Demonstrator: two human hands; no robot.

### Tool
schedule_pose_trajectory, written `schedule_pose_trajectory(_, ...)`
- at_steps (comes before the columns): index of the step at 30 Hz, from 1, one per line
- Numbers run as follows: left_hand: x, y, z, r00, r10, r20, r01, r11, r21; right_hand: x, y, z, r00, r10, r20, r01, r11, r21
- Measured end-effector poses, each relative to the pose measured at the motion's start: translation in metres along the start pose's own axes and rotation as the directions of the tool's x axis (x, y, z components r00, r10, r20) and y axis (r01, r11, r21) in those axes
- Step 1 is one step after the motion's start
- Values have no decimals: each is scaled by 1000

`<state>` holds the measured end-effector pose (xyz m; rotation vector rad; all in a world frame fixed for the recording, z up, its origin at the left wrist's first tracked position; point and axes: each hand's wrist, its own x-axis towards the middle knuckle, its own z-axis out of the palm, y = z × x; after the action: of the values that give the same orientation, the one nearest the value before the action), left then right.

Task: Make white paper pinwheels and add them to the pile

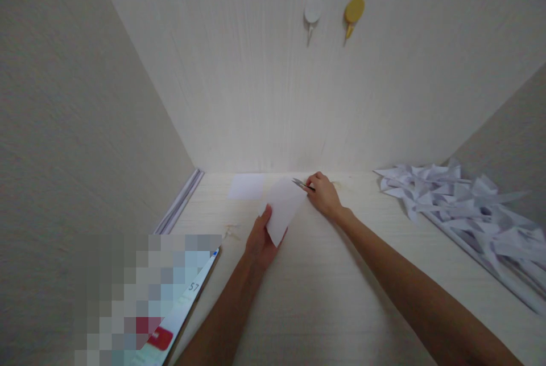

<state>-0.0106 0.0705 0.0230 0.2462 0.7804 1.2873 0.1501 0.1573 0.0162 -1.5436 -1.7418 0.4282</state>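
A paper sheet [282,206] is gripped by the left hand [259,242]. Scissors [302,185] are held closed-fisted in the right hand [325,195]. Folded paper pieces [460,201] are piled well apart, rightward.

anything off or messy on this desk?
Only the heap of folded paper pieces sprawling loose along the desk's right edge. Left hand holds a paper sheet; right hand holds scissors at it.

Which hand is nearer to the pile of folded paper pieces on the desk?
Right. The right hand, holding scissors, lies closer to the pile; the left hand, gripping the paper sheet, is farther away.
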Motion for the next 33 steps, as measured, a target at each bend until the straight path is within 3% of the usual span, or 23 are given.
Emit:
schedule_pose_trajectory(7,1,-1,2,998,13,-53,-14,1000,-2,4,-2,9,999,46,23,-46,999,-18)
schedule_pose_trajectory(11,1,-4,3,983,161,-84,-154,984,84,-11,-5,0,997,83,-9,-81,988,131)
schedule_pose_trajectory(15,2,-9,1,954,294,-58,-276,939,204,-52,-15,-11,991,133,-35,-112,928,355)
schedule_pose_trajectory(16,3,-10,1,951,305,-57,-284,930,234,-64,-20,-12,987,156,-28,-128,889,439)
schedule_pose_trajectory(18,4,-11,-1,947,315,-57,-288,915,283,-88,-29,-13,955,279,101,-240,526,816)
schedule_pose_trajectory(20,5,-11,-1,947,317,-52,-288,910,298,-105,-38,-11,917,306,255,-340,268,902)
schedule_pose_trajectory(22,6,-10,-1,947,316,-49,-293,919,265,-114,-43,-8,892,298,340,-397,158,904)
schedule_pose_trajectory(27,7,-10,0,950,303,-72,-286,941,183,-116,-44,-1,861,213,461,-492,124,861)
schedule_pose_trajectory(33,12,-17,-5,939,344,-11,-324,895,305,-119,-40,3,849,109,516,-528,174,832)
